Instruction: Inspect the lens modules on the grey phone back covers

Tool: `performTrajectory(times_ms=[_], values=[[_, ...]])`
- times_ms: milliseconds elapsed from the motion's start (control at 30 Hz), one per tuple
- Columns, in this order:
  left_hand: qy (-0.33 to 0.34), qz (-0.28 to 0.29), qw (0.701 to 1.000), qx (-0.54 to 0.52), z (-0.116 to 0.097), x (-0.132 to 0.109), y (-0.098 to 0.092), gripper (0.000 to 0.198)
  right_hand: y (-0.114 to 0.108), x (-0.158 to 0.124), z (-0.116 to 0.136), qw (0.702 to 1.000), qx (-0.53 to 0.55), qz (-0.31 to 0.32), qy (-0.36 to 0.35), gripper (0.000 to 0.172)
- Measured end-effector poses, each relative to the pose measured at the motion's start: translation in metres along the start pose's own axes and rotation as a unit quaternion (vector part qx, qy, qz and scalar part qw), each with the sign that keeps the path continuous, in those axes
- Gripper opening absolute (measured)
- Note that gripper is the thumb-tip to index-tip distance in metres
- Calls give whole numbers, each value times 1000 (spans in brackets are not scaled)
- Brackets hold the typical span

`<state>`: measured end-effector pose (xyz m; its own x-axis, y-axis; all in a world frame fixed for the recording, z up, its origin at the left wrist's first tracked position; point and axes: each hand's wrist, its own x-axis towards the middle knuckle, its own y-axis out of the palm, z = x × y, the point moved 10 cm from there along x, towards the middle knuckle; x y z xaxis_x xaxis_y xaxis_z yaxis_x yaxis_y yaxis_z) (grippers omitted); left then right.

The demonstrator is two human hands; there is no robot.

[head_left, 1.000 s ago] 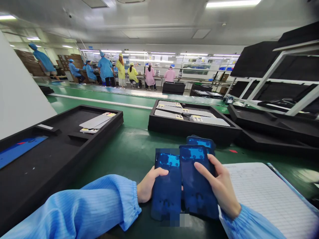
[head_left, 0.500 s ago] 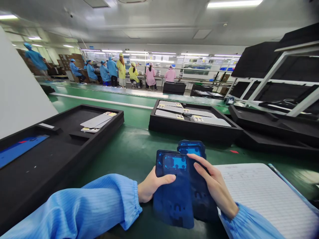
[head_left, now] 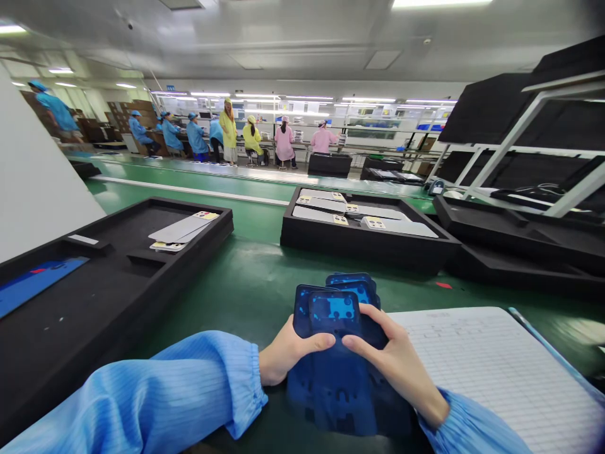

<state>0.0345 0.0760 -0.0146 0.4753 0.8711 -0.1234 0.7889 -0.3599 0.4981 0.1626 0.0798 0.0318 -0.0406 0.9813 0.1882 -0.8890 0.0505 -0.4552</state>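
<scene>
In the head view, your left hand (head_left: 288,351) and right hand (head_left: 392,359) grip a stack of dark blue panels (head_left: 331,391) on the green surface (head_left: 246,284), beside a ruled notepad (head_left: 491,372). Pale panels (head_left: 321,211) remain in the black foam tray (head_left: 359,246) ahead.

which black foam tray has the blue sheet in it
The left tray holds the blue sheet; the middle tray has only pale plates.
</scene>
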Motion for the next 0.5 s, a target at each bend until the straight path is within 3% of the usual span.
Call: performTrajectory(times_ms=[167,367,433,500], values=[[-39,-13,999,-27,6,-2,-1,33,3,-1,5,1000,5,4,1,23],[-137,-120,978,-106,25,-6,-21,22,-13,-1,-10,997,53,-56,33,31],[-148,-110,977,-106,26,-6,-19,24,-24,-1,-13,993,79,-83,36,32],[-159,-62,979,-109,27,-4,-9,33,-33,0,-14,988,102,-106,40,29]])
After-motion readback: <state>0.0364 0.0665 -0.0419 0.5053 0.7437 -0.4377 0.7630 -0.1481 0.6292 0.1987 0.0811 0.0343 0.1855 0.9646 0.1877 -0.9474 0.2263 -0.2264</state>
